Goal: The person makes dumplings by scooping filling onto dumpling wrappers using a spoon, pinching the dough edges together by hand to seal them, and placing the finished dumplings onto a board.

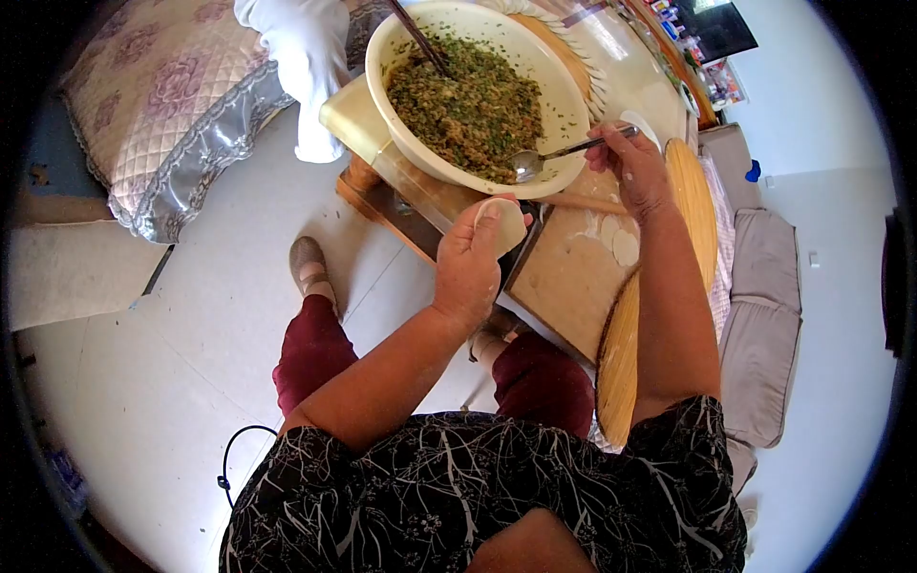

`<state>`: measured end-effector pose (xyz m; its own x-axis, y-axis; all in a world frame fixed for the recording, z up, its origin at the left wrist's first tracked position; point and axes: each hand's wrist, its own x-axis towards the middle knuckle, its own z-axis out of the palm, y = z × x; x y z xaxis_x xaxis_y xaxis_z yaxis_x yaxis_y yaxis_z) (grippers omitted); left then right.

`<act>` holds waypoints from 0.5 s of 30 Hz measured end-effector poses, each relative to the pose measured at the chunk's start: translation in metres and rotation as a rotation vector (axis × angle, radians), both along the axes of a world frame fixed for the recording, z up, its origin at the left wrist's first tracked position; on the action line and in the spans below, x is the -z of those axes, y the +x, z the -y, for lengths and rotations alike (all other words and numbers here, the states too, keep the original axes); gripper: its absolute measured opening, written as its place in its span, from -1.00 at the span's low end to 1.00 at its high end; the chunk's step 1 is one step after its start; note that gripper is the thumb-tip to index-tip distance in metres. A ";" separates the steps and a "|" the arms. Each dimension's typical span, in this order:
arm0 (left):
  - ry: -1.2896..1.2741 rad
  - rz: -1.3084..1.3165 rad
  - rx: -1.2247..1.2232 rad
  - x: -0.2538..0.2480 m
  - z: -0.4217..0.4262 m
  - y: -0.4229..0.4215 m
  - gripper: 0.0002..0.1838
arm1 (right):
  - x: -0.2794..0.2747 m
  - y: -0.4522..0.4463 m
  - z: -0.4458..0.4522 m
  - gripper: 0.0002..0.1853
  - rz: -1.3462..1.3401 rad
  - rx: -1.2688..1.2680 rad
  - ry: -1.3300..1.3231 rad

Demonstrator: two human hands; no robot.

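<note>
My left hand holds a round dumpling wrapper, thumb pressed over its near side, just below the bowl's rim. My right hand grips the handle of a metal spoon. The spoon's head rests at the near right inside of a large cream bowl, against the edge of the filling. That chopped green and brown filling covers much of the bowl's inside. A pair of dark chopsticks leans in it at the far left.
Right of my left hand lies a floured board with several flat wrappers on it. A rolling pin lies near its top. Round woven trays stand at the right. Another person's white trouser leg is beyond the bowl, by a quilted bed.
</note>
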<state>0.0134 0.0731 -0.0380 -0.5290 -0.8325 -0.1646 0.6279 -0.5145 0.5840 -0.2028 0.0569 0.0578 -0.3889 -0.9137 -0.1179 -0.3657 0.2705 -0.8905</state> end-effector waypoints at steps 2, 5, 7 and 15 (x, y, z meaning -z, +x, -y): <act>-0.008 0.000 -0.003 0.000 0.000 0.001 -0.65 | 0.012 -0.005 -0.007 -0.74 0.204 0.213 -0.026; -0.026 0.009 -0.012 0.000 0.001 0.002 -0.65 | 0.027 -0.010 -0.019 -0.78 0.433 0.391 -0.081; -0.035 0.018 -0.017 0.000 0.001 0.002 -0.65 | 0.030 -0.009 -0.022 -0.81 0.485 0.444 -0.103; 0.040 -0.013 -0.036 0.001 -0.002 -0.001 -0.67 | 0.027 -0.001 -0.018 -0.78 0.171 0.337 -0.249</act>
<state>0.0124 0.0748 -0.0386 -0.5013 -0.8440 -0.1908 0.6540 -0.5140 0.5551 -0.2035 0.0753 0.0311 -0.6635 -0.7482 0.0007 -0.1357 0.1193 -0.9835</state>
